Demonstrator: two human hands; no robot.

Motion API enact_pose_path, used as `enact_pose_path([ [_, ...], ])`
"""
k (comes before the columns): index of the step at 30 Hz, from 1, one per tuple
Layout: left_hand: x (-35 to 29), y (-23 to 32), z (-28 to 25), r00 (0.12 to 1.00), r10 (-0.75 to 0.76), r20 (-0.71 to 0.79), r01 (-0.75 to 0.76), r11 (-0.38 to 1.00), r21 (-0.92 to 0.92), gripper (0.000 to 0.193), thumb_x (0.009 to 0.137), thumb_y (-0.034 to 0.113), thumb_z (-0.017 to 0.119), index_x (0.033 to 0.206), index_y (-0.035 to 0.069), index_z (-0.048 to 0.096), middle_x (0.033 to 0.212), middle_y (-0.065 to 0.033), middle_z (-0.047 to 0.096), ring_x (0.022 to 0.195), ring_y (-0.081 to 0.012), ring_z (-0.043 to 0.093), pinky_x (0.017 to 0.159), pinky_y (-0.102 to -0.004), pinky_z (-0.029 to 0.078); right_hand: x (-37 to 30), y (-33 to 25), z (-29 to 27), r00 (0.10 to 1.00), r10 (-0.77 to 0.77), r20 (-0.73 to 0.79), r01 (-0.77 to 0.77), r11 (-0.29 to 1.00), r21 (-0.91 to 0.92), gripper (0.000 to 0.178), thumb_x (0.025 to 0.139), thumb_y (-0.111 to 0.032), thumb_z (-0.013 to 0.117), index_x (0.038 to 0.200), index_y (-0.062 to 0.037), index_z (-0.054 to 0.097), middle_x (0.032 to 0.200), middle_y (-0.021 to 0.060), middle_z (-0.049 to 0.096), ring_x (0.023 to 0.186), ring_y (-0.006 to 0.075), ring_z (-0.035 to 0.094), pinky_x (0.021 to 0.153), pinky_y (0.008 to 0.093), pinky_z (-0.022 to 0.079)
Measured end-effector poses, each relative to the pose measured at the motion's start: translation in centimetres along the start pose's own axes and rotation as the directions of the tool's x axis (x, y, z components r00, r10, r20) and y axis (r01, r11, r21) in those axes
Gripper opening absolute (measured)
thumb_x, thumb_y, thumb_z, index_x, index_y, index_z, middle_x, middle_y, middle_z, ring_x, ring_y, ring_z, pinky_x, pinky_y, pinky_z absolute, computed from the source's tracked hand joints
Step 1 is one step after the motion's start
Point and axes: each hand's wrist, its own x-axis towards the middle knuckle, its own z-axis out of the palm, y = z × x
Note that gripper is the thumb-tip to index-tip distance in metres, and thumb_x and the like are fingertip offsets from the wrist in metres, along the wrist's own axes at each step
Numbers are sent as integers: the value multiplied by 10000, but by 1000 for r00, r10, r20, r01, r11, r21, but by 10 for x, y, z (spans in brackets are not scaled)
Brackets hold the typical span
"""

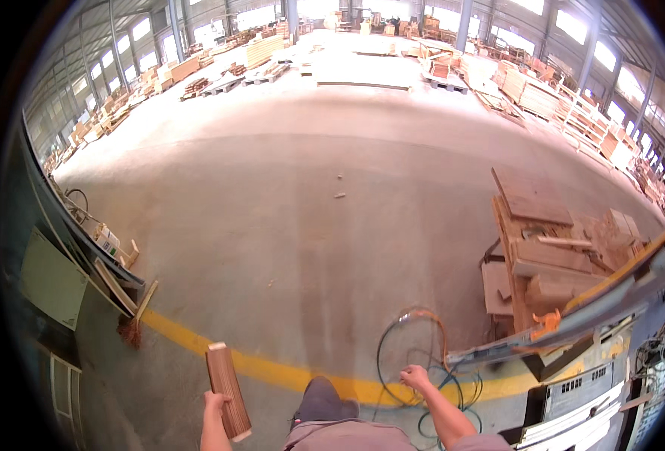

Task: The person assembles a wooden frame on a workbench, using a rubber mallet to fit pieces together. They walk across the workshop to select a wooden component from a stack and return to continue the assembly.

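My left hand (216,401) is closed round the edge of a brown wooden piece (228,387), striped lengthwise like stacked strips, with pale ends. The piece tilts upright beside my left leg, its upper end leaning away from me. My right hand (415,377) hangs in front of me on the right with its fingers curled in, and nothing shows in it. Below and behind that hand, a looped hose (380,361), dark green and orange, lies on the floor. The hand appears apart from it.
A yellow line (265,370) crosses the floor before my feet. On the right stands a workbench (510,259) with wooden boards, next to machinery (588,391). A broom (130,331) leans at the left beside a dark machine frame. Stacked timber (265,49) lines the far hall.
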Motion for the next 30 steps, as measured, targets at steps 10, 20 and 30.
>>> enact_pose_path([
  [10, 172, 183, 254, 967, -52, 251, -62, 903, 425, 470, 467, 7, 858, 902, -72, 697, 912, -177, 707, 824, -271, 689, 712, -392, 547, 192, -52, -149, 970, 125, -209, -183, 941, -285, 354, 721, -363, 671, 886, -55, 727, 837, 118, 722, 784, 233, 701, 746, 347, 544],
  [20, 177, 672, 539, 811, 369, 453, -584, 484, 652, 448, 547, 176, 793, 978, 73, 722, 945, -150, 714, 919, -313, 685, 793, -387, 545, 287, -115, -238, 655, 756, -11, -722, 630, 285, 173, 773, -105, 641, 890, -16, 731, 753, 86, 713, 617, 158, 692, 592, 286, 571],
  [30, 240, 852, 715, 937, 103, 333, -348, 316, 883, 538, 552, 228, 861, 1027, 26, 709, 1079, -162, 693, 1017, -298, 670, 880, -380, 540, 621, -198, -411, 835, 546, -71, -504, 810, 299, 190, 805, -114, 645, 934, 12, 705, 753, 84, 706, 629, 166, 693, 578, 300, 576],
])
